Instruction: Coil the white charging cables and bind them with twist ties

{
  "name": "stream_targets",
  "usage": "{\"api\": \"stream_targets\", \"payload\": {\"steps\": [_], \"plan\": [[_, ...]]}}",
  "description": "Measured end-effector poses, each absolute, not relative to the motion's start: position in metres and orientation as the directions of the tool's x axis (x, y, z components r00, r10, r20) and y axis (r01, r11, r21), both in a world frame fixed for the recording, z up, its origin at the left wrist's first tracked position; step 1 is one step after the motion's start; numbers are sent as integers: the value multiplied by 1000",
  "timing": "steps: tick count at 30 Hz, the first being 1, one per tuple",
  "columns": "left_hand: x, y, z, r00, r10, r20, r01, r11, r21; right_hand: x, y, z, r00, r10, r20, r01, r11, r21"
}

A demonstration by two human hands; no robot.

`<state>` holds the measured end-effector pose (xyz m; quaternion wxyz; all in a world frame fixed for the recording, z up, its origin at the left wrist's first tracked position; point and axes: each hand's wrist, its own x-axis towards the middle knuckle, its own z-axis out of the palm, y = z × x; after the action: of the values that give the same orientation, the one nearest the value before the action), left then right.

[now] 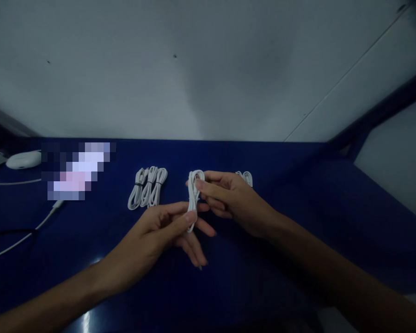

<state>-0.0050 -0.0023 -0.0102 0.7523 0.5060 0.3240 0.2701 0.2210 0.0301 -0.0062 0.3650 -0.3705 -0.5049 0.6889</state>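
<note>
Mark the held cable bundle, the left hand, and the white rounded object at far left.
Held cable bundle point(193, 199): head view, middle of its coiled strands.
Left hand point(156, 237): head view, near the thumb's base.
White rounded object point(23, 159): head view, middle of its surface.

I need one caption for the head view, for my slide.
Left hand and right hand hold a coiled white cable over a blue table; other bundled cables lie beyond.

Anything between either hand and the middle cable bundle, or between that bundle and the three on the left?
Neither hand is blocked: the left hand and right hand both pinch the cable bundle. Toward the three bundles, only the left hand intrudes, overlapping the nearest one's lower end in this view.
</note>
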Motion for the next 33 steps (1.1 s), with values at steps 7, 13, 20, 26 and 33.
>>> {"api": "stream_targets", "payload": {"steps": [7,13,20,26,33], "plan": [[-5,-3,-12,666,715,-212,-119,383,916,227,34,-7,-512,843,-167,-103,-253,-962],[-4,-3,-10,653,726,-214,-153,404,902,227,35,-5,-513,842,-169,-95,-251,-963],[-4,-3,-13,630,743,-227,-157,408,899,228,32,0,-510,842,-176,-62,-240,-969],[-6,-5,-9,648,728,-226,-121,391,913,231,36,11,-326,938,-122,-73,-153,-985],[-9,-6,-11,655,711,-257,-97,416,904,264,43,42,-16,1000,-17,370,-10,-929]]}}
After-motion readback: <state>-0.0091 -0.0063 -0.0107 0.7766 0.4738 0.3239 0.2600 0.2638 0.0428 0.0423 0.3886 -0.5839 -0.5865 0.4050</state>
